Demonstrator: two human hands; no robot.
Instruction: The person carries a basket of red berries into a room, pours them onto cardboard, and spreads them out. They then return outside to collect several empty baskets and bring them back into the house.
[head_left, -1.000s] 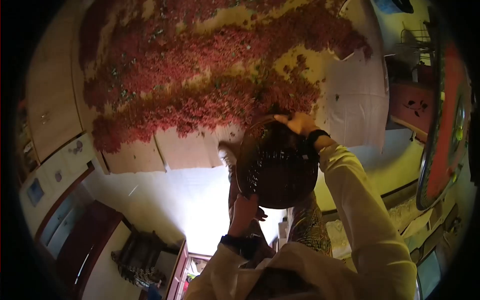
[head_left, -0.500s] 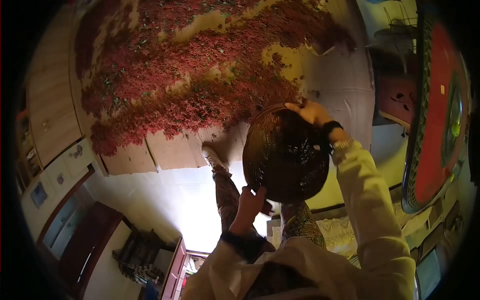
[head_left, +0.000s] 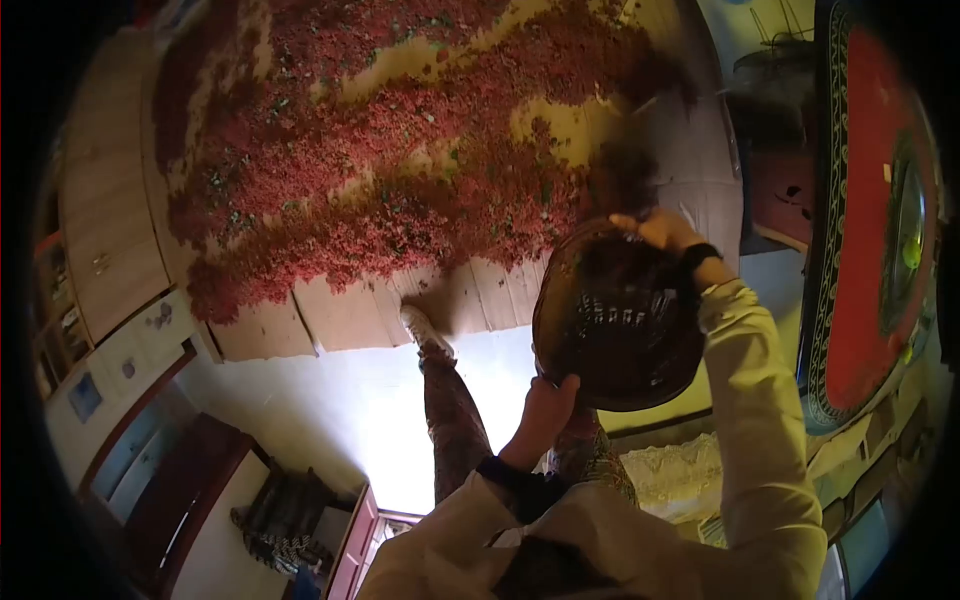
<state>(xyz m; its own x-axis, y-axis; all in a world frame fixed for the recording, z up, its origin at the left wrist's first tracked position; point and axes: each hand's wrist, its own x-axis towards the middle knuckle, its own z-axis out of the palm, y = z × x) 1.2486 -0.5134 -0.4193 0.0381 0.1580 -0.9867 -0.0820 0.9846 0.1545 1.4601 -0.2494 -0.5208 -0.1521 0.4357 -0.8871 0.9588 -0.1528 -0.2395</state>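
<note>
Both hands hold a dark round woven basket, tilted, in front of my legs. My left hand is closed on its near rim at the lower left. My right hand grips the far rim at the upper right, thumb stretched along the edge. Just beyond the far rim is a dark, blurred patch of small clusters. Past it, small red berry-like clusters with bits of green leaf lie in long bands on flattened cardboard. How much the basket holds is hard to make out in shadow.
Wooden cabinets line the left side. At the right stands a table with a red top and patterned border. My shoe is on the cardboard's near edge. A dark chair-like object stands lower left.
The basket and both hands have shifted to the right. A dark patch of clusters now shows beyond the far rim, where bare cardboard was visible before.
</note>
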